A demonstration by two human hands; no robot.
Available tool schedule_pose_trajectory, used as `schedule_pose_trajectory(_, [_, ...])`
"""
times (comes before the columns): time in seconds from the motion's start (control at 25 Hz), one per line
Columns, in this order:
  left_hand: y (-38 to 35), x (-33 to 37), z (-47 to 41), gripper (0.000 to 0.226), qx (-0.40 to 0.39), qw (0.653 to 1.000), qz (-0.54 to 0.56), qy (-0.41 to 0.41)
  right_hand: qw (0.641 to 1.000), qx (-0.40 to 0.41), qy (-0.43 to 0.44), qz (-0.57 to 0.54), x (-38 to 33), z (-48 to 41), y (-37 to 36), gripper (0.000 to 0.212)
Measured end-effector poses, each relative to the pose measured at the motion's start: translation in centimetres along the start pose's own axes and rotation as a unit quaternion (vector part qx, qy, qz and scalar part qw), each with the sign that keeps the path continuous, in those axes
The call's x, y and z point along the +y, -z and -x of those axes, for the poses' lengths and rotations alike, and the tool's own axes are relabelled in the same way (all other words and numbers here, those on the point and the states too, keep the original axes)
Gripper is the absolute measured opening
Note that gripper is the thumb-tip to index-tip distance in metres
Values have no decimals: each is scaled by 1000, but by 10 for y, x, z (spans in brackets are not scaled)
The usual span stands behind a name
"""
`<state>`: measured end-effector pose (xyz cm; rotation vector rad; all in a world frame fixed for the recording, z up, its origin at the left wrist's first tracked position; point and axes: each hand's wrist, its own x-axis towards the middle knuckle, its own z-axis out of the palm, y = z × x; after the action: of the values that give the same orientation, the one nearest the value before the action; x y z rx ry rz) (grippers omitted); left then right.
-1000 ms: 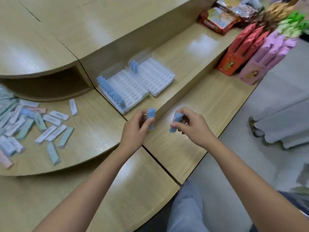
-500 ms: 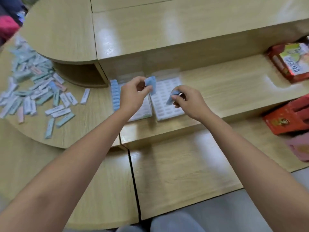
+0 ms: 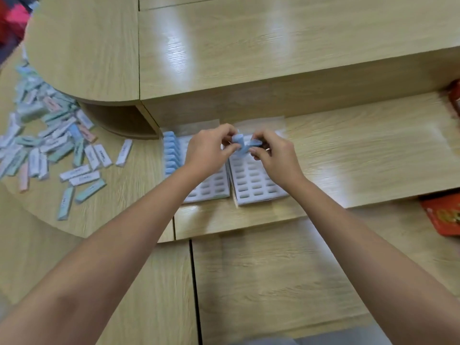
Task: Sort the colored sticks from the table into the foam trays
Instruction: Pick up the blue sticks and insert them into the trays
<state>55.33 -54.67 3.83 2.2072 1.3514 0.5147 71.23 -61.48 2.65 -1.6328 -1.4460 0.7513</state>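
I see left hand (image 3: 209,150) curled, pinching blue stick (image 3: 237,140) | right hand (image 3: 273,158) pinching second blue stick (image 3: 252,144), both over far end of foam trays (image 3: 256,188) | 2 trays, 2 held sticks, 1 blue row (image 3: 170,155) standing in their left edge | loose pile (image 3: 49,145) left of trays: pastel, labelled, too blurred to count

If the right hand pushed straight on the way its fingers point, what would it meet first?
Probably the blue stick pinched by the left hand: the right hand, pinching a second blue stick, points left at it. Blur hides the depth between them.
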Motion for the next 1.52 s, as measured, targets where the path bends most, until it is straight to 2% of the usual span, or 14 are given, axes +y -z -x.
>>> schedule_pose_trajectory(0.2, [-7, -10, -6, 22, 10, 998, -49, -49, 1000, -6, -4, -10, 7, -5, -7, 11])
schedule_pose_trajectory(0.6, [-7, -24, -10, 20, -2, 992, -91, -90, 992, -16, 91, 81, 17, -8, -12, 9])
schedule_pose_trajectory(0.72, [-10, -21, -10, 16, 2, 981, -140, -134, 990, -15, 100, 97, 18, -6, -20, 15])
schedule_pose_trajectory(0.8, [-13, -19, -7, 17, 7, 983, -130, -131, 987, 4, 118, 110, 17, -5, -26, 20])
schedule_pose_trajectory(0.92, [-12, -21, 0, 21, 48, 989, -79, -114, 989, 17, 111, 95, 13, -6, -28, 25])
schedule_pose_trajectory(1.04, [-13, -25, 2, 13, 102, 979, -81, -155, 991, 26, 97, 85, 12, -5, -31, 22])
schedule_pose_trajectory(1.16, [-19, -31, 0, 10, 124, 971, -92, -180, 973, 73, 144, 165, 17, -2, -41, 13])
schedule_pose_trajectory(1.24, [-22, -34, 0, 11, 119, 974, -89, -173, 947, 117, 179, 239, 21, -2, -48, 9])
schedule_pose_trajectory(1.32, [-20, -33, 3, 16, 96, 979, -77, -163, 934, 142, 194, 265, 23, -1, -51, 10])
schedule_pose_trajectory(1.4, [-13, -29, 10, 21, 73, 985, -56, -143, 935, 142, 191, 264, 21, 2, -50, 16])
schedule_pose_trajectory(1.52, [7, -23, 34, 19, 63, 995, 2, -80, 952, 156, 141, 221, 6, 13, -43, 23])
